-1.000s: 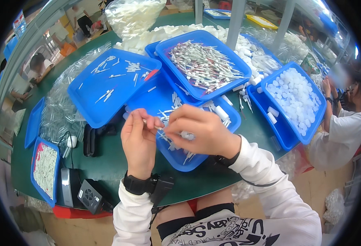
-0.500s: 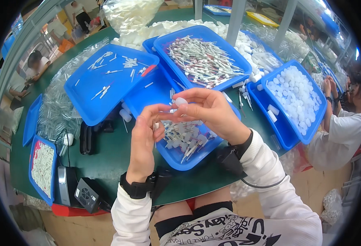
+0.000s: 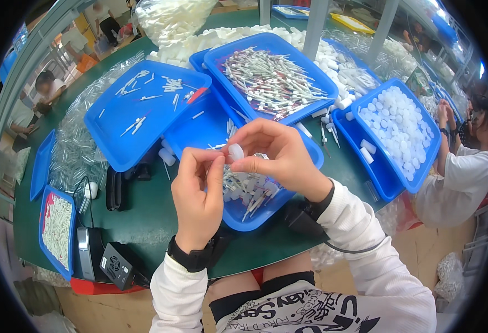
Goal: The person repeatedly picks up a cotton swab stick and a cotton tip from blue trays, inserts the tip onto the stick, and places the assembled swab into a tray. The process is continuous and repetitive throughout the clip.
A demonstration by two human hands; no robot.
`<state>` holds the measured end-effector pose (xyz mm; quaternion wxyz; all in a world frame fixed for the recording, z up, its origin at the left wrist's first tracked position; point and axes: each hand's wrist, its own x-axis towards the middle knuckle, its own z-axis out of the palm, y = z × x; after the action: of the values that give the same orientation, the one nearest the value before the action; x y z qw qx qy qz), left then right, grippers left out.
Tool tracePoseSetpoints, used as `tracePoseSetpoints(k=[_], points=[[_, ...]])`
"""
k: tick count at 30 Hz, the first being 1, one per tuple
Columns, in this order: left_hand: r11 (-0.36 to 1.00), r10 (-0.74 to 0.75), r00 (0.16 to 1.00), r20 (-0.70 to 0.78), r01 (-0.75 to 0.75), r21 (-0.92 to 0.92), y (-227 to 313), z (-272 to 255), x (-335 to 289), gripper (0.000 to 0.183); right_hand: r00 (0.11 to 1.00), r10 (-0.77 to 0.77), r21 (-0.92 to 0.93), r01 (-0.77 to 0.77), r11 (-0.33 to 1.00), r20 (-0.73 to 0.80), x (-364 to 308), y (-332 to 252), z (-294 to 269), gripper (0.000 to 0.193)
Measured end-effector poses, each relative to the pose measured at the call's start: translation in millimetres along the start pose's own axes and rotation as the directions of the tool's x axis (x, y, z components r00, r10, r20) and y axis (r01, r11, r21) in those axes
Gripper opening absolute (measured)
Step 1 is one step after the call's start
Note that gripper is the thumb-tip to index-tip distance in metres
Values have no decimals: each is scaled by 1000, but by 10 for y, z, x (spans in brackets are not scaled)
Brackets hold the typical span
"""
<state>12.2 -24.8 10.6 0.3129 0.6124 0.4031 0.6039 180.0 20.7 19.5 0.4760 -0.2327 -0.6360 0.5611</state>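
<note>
My right hand (image 3: 282, 158) pinches a frosted white round cap (image 3: 235, 152) between thumb and fingers. Close against it, my left hand (image 3: 198, 197) is closed, thumb and fingertips pressed together at the cap's left side. What the left fingertips grip is hidden. Below both hands lies a blue tray (image 3: 248, 226) with thin white stick-like parts (image 3: 259, 202) that carry whitish caps. Some of these parts are hidden by my hands.
Behind stands a blue tray heaped with thin sticks (image 3: 271, 77). At left, another blue tray (image 3: 124, 130) holds a few scattered sticks. White caps (image 3: 396, 127) fill a tray on the right, near a seated person (image 3: 457, 177). Clear tubes (image 3: 77, 144) pile at far left.
My left hand has turned, its thumb rising to meet the fingertips beside the cap. The cap in my right hand has tipped more upright and moved slightly left and down.
</note>
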Motion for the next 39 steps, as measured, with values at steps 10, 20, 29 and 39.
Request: tracePoseSetpoints(k=[10, 20, 29, 39], points=[[956, 147, 989, -25, -135, 259, 29, 5, 8, 5, 998, -48, -225, 38, 974, -38, -31, -41, 44, 31], [945, 1, 974, 229, -76, 317, 114, -51, -30, 37, 946, -314, -457, 314, 832, 78, 12, 11, -54, 32], [939, 147, 983, 112, -175, 296, 75, -31, -4, 12, 969, -245, -344, 238, 908, 23, 19, -57, -141, 32], [909, 237, 971, 37, -235, 344, 47, -13, 15, 12, 990, -140, -243, 135, 960, -4, -11, -38, -94, 32]])
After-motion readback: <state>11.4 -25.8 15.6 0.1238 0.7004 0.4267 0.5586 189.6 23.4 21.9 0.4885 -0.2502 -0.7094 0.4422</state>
